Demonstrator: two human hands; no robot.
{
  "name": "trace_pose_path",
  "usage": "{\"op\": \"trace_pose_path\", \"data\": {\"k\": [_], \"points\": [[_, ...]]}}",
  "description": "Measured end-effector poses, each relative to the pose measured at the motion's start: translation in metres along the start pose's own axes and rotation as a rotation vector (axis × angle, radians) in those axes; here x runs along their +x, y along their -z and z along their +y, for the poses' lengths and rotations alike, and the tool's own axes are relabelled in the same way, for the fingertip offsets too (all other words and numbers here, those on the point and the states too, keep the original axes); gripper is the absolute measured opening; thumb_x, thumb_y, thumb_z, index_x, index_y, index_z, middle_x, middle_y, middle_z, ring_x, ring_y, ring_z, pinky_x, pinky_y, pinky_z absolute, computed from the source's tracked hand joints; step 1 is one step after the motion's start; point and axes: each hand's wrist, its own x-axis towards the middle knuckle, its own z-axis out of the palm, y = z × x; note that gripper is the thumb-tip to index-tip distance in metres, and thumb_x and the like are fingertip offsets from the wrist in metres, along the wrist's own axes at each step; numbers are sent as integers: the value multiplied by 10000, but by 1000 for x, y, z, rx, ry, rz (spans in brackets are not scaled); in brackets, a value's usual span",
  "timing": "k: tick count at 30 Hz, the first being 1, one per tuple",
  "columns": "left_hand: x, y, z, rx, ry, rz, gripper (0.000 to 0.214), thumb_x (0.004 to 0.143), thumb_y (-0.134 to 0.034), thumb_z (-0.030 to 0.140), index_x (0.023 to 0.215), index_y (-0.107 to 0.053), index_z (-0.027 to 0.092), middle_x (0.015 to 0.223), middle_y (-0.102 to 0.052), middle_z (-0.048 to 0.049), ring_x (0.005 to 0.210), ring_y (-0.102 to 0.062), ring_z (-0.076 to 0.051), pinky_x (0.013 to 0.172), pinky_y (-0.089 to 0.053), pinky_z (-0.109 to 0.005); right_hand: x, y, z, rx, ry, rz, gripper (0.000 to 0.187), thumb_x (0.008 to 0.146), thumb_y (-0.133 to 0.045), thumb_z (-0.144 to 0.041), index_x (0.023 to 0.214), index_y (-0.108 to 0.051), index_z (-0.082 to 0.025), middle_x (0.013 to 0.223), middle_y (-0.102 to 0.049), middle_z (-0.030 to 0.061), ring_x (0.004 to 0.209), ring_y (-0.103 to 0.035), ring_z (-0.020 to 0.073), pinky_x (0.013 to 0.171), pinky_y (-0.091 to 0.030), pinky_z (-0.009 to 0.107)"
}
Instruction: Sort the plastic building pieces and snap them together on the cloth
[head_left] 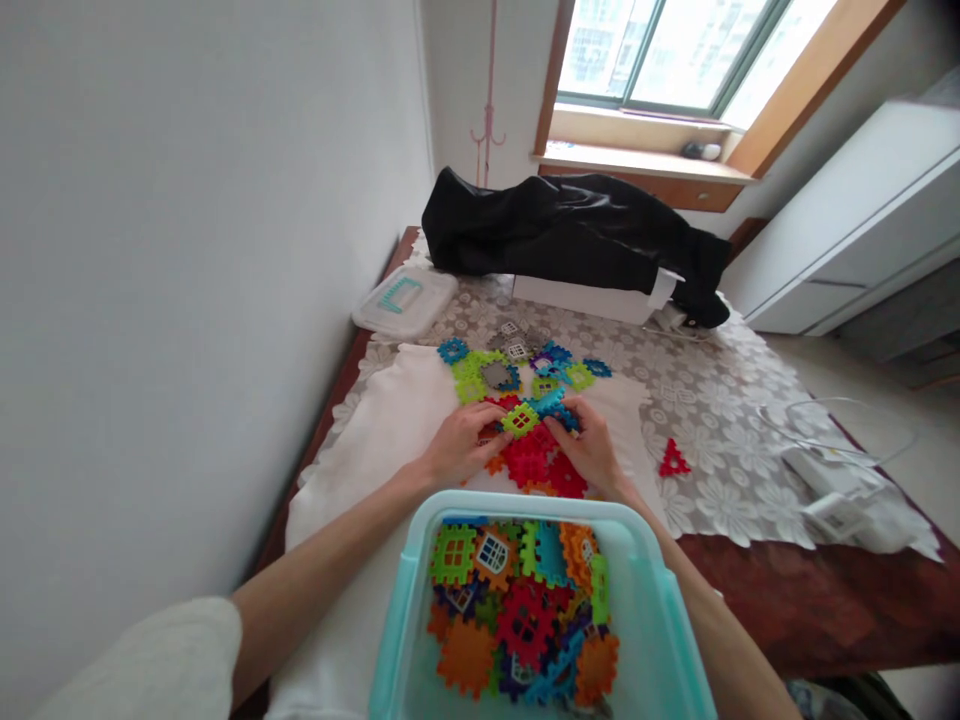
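Observation:
My left hand point(463, 441) and my right hand point(586, 441) meet over a flat assembly of interlocking plastic tiles point(525, 400) on a white cloth point(375, 440). Both pinch around a lime-green window tile point(520, 419) at the join of the red tiles point(536, 462) and a blue tile point(553, 405). Fingers of both hands are curled onto the pieces. Close to me stands a turquoise bin point(652, 620) with several loose tiles of orange, green, red and blue.
A lone red triangle piece point(673, 459) lies right of the cloth on the lace tablecloth. The bin's lid point(405, 300) rests at the back left. A black garment point(577, 235) covers the table's far end. White cables and adapters point(832, 480) lie right.

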Motion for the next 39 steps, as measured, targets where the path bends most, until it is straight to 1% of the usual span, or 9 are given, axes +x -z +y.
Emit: {"op": "trace_pose_path", "data": {"k": [8,16,21,25,27,30,35,37,39], "points": [[2,2,1,-54,90,21,214,946,-672,331,1091,-759,200,965,-771,-54,821,-671,-183,774,-517,-286,0,-4,1,-10,54,-87,186,916,-650,-330,1080,-660,-240,903,-745,11,745,-663,180,697,-555,297],[1,3,-3,-223,179,19,217,961,-661,364,1080,-746,203,870,-758,-11,762,-659,-161,745,-500,-268,-1,-5,12,-25,110,-161,244,986,-592,-328,1185,-723,-273,1094,-801,50,910,-752,225,777,-626,340],[3,3,-3,-472,300,161,265,904,-721,405,1027,-691,173,907,-779,-39,839,-716,-182,785,-548,-275,0,1,11,-50,57,-88,264,1003,-586,-362,1208,-725,-270,1006,-809,40,789,-746,208,696,-615,320],[6,4,-2,-608,394,265,349,824,-789,435,1006,-641,176,761,-740,-5,718,-702,-162,677,-532,-243,2,6,4,-3,70,-94,321,998,-560,-309,1285,-700,-273,1126,-807,53,994,-768,222,890,-618,366],[6,5,-1,-629,394,270,362,804,-805,437,992,-643,174,739,-735,-3,695,-700,-157,667,-529,-238,2,6,0,13,87,-111,299,995,-548,-301,1241,-715,-270,1128,-807,54,1010,-766,221,955,-605,390],[4,6,0,-662,388,249,399,783,-824,451,1011,-662,167,754,-752,-14,689,-711,-162,667,-541,-245,3,4,-7,47,79,-107,233,993,-562,-344,1152,-710,-261,1089,-808,60,951,-758,221,931,-610,396],[2,2,-3,-596,375,202,401,806,-812,445,1057,-684,159,815,-788,-43,745,-742,-184,681,-555,-256,7,8,-13,319,-127,89,320,908,-721,-513,1030,-573,-257,839,-769,37,754,-724,219,671,-591,329],[2,2,-4,-560,370,180,390,819,-805,440,1061,-685,159,844,-801,-59,774,-754,-195,704,-568,-266,9,17,-15,445,-168,64,388,878,-749,-584,953,-553,-259,842,-755,46,749,-718,223,650,-572,329],[3,2,-4,-552,377,170,389,821,-803,439,1063,-683,160,847,-804,-62,782,-760,-201,708,-577,-273,8,30,-19,538,-154,-6,447,856,-747,-663,883,-561,-258,922,-761,79,826,-724,246,725,-589,379]]}}
